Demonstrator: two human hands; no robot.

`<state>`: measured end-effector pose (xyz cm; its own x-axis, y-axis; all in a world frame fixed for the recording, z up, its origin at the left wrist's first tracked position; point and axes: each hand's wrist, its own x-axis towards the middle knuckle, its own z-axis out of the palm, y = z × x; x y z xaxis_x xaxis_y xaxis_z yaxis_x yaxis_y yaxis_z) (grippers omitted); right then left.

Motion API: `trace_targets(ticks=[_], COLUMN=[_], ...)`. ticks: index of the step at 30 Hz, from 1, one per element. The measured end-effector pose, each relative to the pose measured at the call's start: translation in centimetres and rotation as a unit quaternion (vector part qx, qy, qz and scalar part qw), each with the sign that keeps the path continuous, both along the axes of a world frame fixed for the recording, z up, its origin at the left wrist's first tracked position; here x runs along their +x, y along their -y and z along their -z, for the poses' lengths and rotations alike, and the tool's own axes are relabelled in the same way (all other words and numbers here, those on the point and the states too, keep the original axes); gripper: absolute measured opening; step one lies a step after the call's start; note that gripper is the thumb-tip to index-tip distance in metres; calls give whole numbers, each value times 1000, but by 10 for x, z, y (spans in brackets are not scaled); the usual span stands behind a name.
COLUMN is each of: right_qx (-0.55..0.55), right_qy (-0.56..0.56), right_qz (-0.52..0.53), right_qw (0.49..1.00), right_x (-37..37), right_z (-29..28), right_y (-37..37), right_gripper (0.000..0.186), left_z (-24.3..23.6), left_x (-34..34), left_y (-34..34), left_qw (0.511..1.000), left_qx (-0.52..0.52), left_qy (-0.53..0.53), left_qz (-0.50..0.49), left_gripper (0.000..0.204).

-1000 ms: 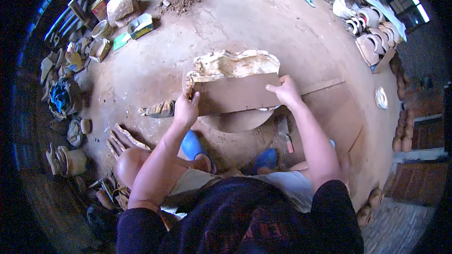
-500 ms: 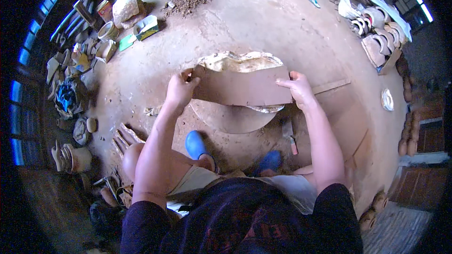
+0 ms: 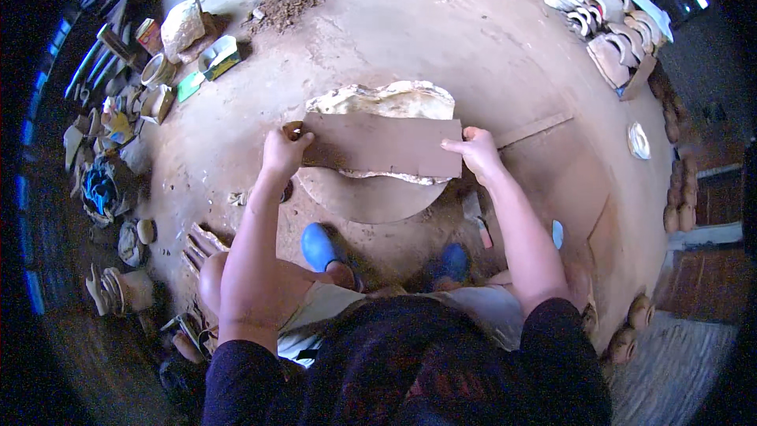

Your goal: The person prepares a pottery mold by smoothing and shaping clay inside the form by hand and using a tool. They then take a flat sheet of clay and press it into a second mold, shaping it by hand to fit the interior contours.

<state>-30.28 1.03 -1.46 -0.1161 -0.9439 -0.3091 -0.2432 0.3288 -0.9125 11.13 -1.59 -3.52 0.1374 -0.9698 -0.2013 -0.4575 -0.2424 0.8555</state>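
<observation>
I hold a long brown clay slab (image 3: pixel 381 144) stretched between both hands, above a round disc (image 3: pixel 369 197) on the dusty floor. My left hand (image 3: pixel 285 150) grips the slab's left end. My right hand (image 3: pixel 477 154) grips its right end. Just behind the slab lies a pale yellowish lump of clay (image 3: pixel 384 99), partly hidden by it. My blue shoes (image 3: pixel 319 246) show below the disc.
Pots, cups and tools are heaped at the left (image 3: pixel 134 102), beside a pale stone (image 3: pixel 182 28) and a dirt pile (image 3: pixel 284 5). Curved clay pieces are stacked at the top right (image 3: pixel 611 24). A small tool (image 3: pixel 476 219) lies by my right forearm.
I have lifted the slab and brought it flatter and wider between my hands. My left hand moved up and left to the slab's end; my head view shifted closer.
</observation>
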Motion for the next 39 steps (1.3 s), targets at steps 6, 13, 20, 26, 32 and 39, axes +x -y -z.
trace_targets(ticks=[6, 13, 20, 26, 32, 39], right_qx=[43, -37, -25, -184, -246, -179], right_qy=[-344, -521, -511, -614, 165, 460], right_qz=[-134, -132, -127, -94, 160, 167], right_qw=[928, 842, 850, 762, 942, 853], right_x=[-1, 2, 18, 20, 20, 80], right_z=[-39, 29, 2, 0, -33, -53], right_y=[7, 19, 53, 80, 135, 168], right_gripper=[65, 90, 86, 73, 64, 69], left_z=[-43, 15, 17, -16, -22, 12], left_x=[-15, -39, -37, -53, -48, -47], left_y=[-11, -5, -22, -49, -5, 30], left_qw=[979, 964, 972, 983, 990, 987], left_qx=[0, -41, -70, 65, -101, -68], left_qy=[192, 252, 221, 167, 51, -125], left_qz=[62, 71, 35, -40, -80, 78], left_gripper=[45, 81, 85, 88, 77, 65])
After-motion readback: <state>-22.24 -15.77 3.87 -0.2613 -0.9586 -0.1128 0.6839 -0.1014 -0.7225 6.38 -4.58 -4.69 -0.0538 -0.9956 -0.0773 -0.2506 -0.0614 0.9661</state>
